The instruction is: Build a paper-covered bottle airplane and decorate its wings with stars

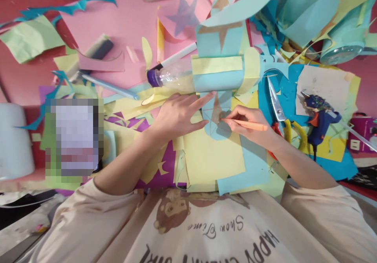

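My right hand (246, 121) is closed around an orange pen (255, 125), its tip on a light blue paper piece (219, 132) that bears a star outline partly coloured brown. Fingers spread, my left hand (184, 115) lies flat beside that piece, its index fingertip touching the upper part. Under the blue piece is a pale yellow sheet (216, 160). Just beyond my hands, a clear plastic bottle (176, 76) with a purple cap (153, 78) lies on its side, wrapped in blue and yellow paper (218, 80).
To the right are scissors (277, 102) with red and yellow handles and a blue glue gun (319, 125). A blurred-out rectangular object (77, 137) lies left. Behind are markers (175, 54), paper scraps (32, 39) and a clear jar (343, 45). A white cylinder (14, 141) stands far left.
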A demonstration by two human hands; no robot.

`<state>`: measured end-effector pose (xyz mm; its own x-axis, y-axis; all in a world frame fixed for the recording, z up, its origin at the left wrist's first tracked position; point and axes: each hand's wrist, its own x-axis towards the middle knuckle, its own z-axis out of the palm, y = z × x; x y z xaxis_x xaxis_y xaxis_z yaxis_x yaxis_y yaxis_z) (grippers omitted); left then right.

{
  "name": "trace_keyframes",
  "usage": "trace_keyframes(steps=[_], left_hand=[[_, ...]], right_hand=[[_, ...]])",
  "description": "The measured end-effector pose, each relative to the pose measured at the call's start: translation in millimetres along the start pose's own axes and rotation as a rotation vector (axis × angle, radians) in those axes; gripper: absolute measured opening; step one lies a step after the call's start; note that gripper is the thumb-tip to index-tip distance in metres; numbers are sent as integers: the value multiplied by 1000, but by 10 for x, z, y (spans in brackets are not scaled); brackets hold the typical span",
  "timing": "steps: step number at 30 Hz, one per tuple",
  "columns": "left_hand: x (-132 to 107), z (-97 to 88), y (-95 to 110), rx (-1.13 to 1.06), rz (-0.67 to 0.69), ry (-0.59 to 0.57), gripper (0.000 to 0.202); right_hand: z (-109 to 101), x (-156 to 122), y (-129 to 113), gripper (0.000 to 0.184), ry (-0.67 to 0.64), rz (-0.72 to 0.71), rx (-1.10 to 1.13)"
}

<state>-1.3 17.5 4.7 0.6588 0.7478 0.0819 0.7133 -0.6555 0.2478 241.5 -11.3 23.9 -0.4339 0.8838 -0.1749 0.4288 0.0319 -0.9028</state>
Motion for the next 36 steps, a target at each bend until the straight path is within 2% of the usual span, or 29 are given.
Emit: trace_keyframes(steps=[6, 11, 15, 19, 36], left_hand=[[-1, 7, -2, 5, -5, -12, 61], [3, -10, 5, 8, -18, -23, 60], [5, -17, 9, 13, -15, -27, 60], [4, -23, 12, 7, -19, -33, 60], [2, -28, 13, 10, -10, -26, 60]], right_hand=[[6, 2, 3, 16, 79, -10, -26], [-9, 3, -21, 16, 11, 12, -25], [-18, 1, -23, 15, 61, 1, -18], [-20, -4, -15, 17, 20, 12, 3], [-49, -5, -14, 18, 58, 12, -21]])
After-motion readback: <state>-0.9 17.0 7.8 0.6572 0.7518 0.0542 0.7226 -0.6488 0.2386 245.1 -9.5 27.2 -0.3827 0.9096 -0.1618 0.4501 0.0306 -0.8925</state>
